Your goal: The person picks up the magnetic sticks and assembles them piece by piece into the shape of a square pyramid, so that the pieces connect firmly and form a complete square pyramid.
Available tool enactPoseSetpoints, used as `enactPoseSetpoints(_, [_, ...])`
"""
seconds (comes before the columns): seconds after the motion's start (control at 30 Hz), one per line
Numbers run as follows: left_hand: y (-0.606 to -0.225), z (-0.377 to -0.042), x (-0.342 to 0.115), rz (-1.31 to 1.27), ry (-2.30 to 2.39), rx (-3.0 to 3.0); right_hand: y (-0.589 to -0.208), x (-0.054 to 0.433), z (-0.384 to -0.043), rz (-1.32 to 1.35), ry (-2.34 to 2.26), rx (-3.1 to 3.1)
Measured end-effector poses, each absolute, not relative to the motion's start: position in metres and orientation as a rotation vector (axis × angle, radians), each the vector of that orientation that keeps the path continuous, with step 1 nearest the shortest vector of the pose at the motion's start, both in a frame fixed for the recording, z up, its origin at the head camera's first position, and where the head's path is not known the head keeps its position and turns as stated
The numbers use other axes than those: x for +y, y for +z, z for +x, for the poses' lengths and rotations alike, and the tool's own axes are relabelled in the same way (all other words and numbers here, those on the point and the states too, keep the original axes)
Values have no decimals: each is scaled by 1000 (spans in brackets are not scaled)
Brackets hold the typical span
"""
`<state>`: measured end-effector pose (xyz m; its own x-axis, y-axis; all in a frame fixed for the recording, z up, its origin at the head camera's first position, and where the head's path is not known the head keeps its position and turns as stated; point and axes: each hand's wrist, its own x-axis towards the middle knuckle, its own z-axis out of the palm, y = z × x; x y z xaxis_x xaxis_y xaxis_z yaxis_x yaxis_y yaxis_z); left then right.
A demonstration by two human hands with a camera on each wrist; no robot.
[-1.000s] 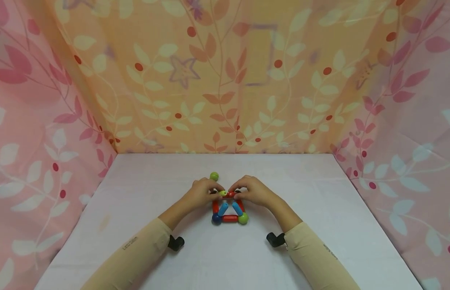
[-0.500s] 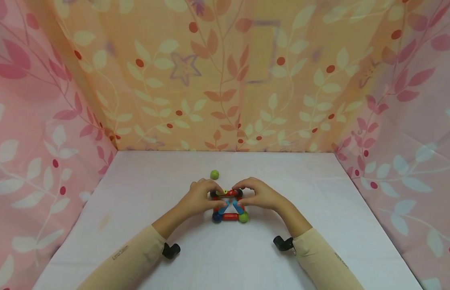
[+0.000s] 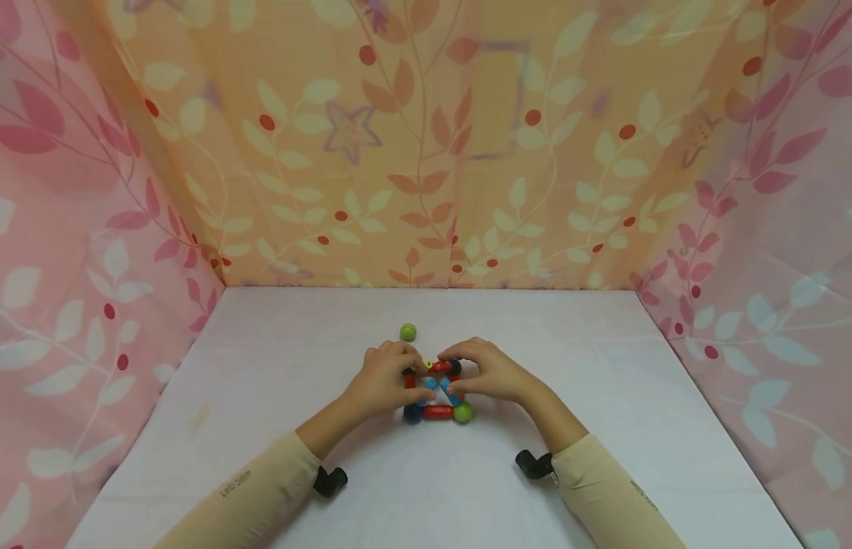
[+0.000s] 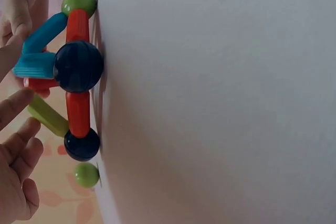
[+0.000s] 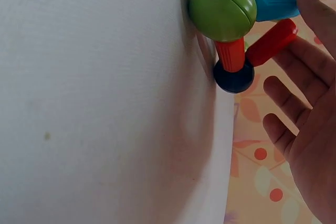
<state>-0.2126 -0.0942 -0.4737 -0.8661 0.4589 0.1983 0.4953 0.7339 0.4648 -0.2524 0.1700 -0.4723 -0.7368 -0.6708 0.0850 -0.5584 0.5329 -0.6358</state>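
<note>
A square base of red sticks [image 3: 438, 412] joined by balls lies on the table; its near corners are a dark blue ball [image 3: 413, 414] and a green ball [image 3: 463, 412]. Two blue sticks [image 4: 39, 66] lean inward from the near corners. From the far corners rise a yellow-green stick [image 4: 48, 115] and a red leaning stick [image 5: 272, 41]. My left hand [image 3: 380, 377] holds the left pair, thumb at the blue stick and a finger at the yellow-green one. My right hand [image 3: 497, 374] holds the right pair, thumb on blue, forefinger behind red.
A loose green ball [image 3: 408, 332] sits behind the build on the white table [image 3: 316, 320]. Patterned cloth walls [image 3: 426, 191] stand at the back and both sides. Black wrist cameras [image 3: 329, 482] jut from the sleeves.
My thumbs have moved from the far sticks toward me onto the blue sticks, while the forefingers stay at the far side. The left blue stick's upper end has shifted inward.
</note>
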Motion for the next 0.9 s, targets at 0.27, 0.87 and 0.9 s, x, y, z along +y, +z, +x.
enactPoseSetpoints(0.27, [-476, -211, -89, -788, -724, -2847, -476, 168, -257, -1105, -1006, 2562])
enactPoseSetpoints(0.87, [-476, -242, -108, -741, -1126, -2871, -478, 175, -257, -1032, -1065, 2562])
enactPoseSetpoints(0.9, [-475, -245, -109, -729, -1138, -2872, -479, 175, -257, -1027, -1064, 2569])
